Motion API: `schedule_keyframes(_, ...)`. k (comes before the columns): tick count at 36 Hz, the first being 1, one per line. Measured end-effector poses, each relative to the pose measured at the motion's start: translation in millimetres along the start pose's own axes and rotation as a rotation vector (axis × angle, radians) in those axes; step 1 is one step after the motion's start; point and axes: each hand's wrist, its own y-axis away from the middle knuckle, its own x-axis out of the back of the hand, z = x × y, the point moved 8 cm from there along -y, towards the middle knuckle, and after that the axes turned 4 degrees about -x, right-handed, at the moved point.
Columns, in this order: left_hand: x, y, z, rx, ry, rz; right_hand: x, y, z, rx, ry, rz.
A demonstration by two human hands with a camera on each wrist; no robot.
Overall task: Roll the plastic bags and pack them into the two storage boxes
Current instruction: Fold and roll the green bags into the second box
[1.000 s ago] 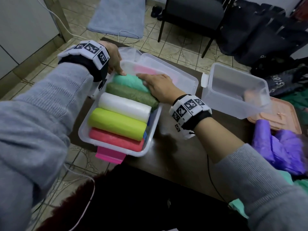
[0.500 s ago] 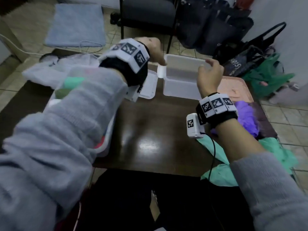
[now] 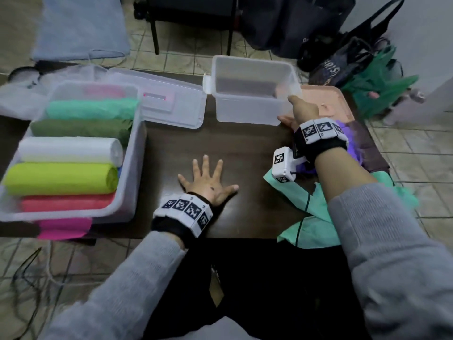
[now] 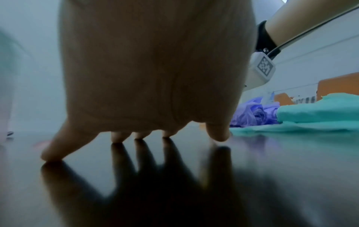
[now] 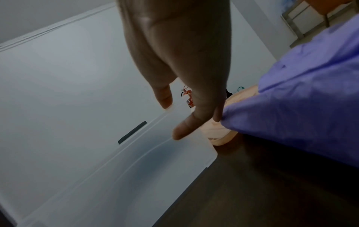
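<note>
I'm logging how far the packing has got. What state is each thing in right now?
Left storage box: open, filled with rolled bags.
Its lid: off, flat on the table.
Right storage box: open, empty as far as shows.
Purple bag: unrolled, crumpled.
Teal bag: unrolled, spread.
Left hand: fingers spread, on the table.
Right hand: at the right box's corner, grip unclear.
</note>
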Motion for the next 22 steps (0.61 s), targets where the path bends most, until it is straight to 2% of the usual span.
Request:
schedule_keyframes(4, -9, 4, -3, -0.018, -0.018, 0.017, -9, -6, 3, 0.003, -0.091, -0.106)
schedule_keyframes(10, -13, 4, -3, 0.006, -0.024, -0.039, -13, -3, -2, 0.002, -0.201, -0.135)
schedule_keyframes(13, -13, 5, -3, 0.021, -0.025, -0.059, -8, -2, -1, -0.005, -0.204, -0.072)
schedule_keyframes(17, -14, 5, -4, 0.025, -0.013, -0.071, -6, 0, 0, 0.003, -0.188, -0.095)
schedule_keyframes(20, -13, 6, -3, 0.023, -0.003, -0.072, 9, 6, 1, 0.014, -0.332, -0.007)
schedule_keyframes(22, -12, 7, -2, 0.024, -0.001, -0.083, 14, 13, 0, 0.035, -0.353, -0.022)
